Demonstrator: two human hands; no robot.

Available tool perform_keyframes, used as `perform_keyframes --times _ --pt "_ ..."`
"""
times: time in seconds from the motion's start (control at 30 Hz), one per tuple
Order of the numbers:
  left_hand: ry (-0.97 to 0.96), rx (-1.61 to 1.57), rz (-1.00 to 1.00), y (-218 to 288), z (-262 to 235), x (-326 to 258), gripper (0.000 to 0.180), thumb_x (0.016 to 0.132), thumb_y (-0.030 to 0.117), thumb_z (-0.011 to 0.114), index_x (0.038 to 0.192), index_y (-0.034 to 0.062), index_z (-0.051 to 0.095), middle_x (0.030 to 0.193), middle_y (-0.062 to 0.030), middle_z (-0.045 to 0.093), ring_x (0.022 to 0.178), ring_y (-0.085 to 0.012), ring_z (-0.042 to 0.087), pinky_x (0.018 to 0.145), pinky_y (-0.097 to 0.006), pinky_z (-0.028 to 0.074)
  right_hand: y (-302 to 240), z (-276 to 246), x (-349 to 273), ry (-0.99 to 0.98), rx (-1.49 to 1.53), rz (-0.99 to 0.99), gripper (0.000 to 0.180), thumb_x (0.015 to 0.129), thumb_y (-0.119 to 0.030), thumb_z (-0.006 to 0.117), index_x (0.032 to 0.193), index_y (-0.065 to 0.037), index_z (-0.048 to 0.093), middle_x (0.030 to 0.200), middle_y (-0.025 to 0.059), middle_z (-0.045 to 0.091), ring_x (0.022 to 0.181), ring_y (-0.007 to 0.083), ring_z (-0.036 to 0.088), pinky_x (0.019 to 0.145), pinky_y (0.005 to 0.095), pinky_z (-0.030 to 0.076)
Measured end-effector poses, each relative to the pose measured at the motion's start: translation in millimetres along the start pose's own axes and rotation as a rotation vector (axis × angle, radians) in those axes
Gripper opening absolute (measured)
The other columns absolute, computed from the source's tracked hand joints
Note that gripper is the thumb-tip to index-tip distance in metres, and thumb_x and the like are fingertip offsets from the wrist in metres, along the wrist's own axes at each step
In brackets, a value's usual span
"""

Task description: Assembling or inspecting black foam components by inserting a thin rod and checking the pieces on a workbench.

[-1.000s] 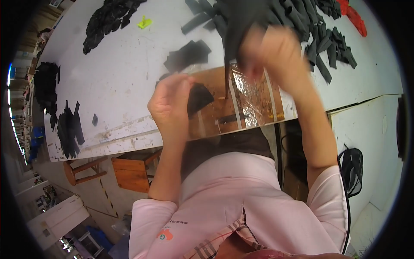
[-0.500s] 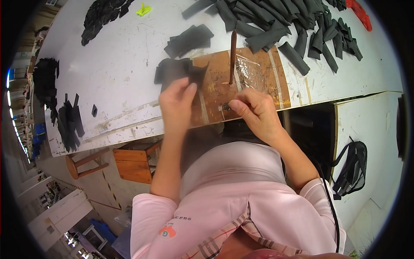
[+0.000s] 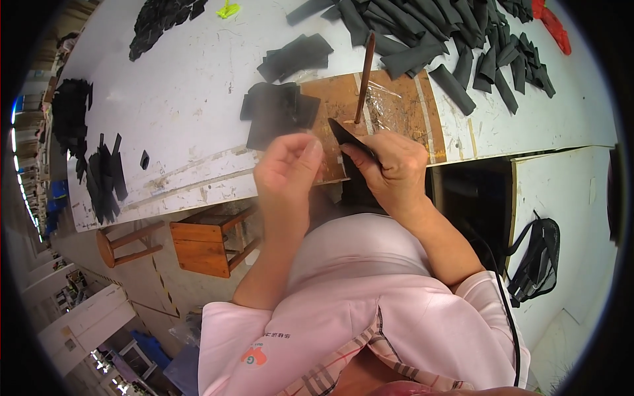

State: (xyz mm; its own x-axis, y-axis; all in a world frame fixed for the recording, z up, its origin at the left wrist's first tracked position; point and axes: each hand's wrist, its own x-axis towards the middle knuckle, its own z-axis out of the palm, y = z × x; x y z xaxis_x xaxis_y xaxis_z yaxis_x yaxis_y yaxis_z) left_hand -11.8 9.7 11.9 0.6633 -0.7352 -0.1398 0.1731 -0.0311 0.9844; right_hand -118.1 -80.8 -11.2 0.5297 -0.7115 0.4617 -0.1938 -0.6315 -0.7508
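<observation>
A flat black piece of sheet material [image 3: 354, 143] is pinched between the thumb and fingers of my right hand [image 3: 399, 165], over the near part of the brown board. Its pointed end sticks out toward the upper left. My left hand [image 3: 288, 168], slightly blurred, is just left of it, fingers loosely curled and thumb apart, with nothing visible in it. Beyond the left hand lies a stack of flat black pieces [image 3: 274, 104]. A brown pointed rod [image 3: 366, 76] stands upright on the taped brown board [image 3: 403, 105].
A large heap of rolled black pieces [image 3: 429, 33] covers the far right of the white table [image 3: 185, 112]. Another small black stack [image 3: 295, 56] lies beyond the board. More black pieces [image 3: 105, 181] lie at the left. A wooden stool [image 3: 201, 244] stands below the table edge.
My left hand has moved right, away from the stack and toward my right hand. A black piece now shows in my right hand, which has stayed nearly in place.
</observation>
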Motion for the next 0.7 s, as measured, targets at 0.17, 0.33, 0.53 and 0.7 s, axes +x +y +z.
perform_keyframes --times 0.17,0.33,0.53,0.7 --pt "-0.186 -0.266 -0.326 7 -1 -1 0.023 0.081 0.023 0.056 0.086 0.0005 0.055 0.074 -0.0050 0.055 0.062 -0.0094 0.051 0.049 -0.020 0.041 10 -8 -1 0.003 -0.224 -0.260 0.025 0.045 0.001 0.062 0.069 -0.004 0.056 0.058 0.0042 0.049 0.051 0.0206 0.050 0.043 0.0305 0.040" --pt "-0.213 -0.258 -0.417 3 -1 5 0.018 0.082 0.017 0.050 0.084 -0.0011 0.054 0.070 -0.0080 0.056 0.058 -0.0127 0.054 0.040 -0.022 0.041 15 -9 -1 0.012 -0.289 -0.386 0.021 0.047 -0.001 0.059 0.067 -0.005 0.055 0.055 0.0026 0.044 0.048 0.0177 0.047 0.041 0.0289 0.038" --pt "-0.198 -0.293 -0.430 5 -2 2 0.015 0.079 0.013 0.051 0.082 -0.0014 0.053 0.070 -0.0082 0.056 0.058 -0.0134 0.055 0.040 -0.022 0.042 22 -15 -2 -0.054 -0.286 -0.414 0.031 0.042 0.001 0.060 0.073 -0.002 0.056 0.055 0.0059 0.043 0.047 0.0219 0.044 0.040 0.0311 0.033" --pt "-0.202 -0.300 -0.450 0 -1 3 0.012 0.076 0.009 0.052 0.082 -0.0021 0.054 0.070 -0.0079 0.056 0.056 -0.0131 0.055 0.038 -0.022 0.042 22 -14 -1 -0.069 -0.346 -0.445 0.026 0.047 0.000 0.061 0.072 -0.002 0.056 0.054 0.0047 0.041 0.046 0.0195 0.043 0.039 0.0301 0.033"
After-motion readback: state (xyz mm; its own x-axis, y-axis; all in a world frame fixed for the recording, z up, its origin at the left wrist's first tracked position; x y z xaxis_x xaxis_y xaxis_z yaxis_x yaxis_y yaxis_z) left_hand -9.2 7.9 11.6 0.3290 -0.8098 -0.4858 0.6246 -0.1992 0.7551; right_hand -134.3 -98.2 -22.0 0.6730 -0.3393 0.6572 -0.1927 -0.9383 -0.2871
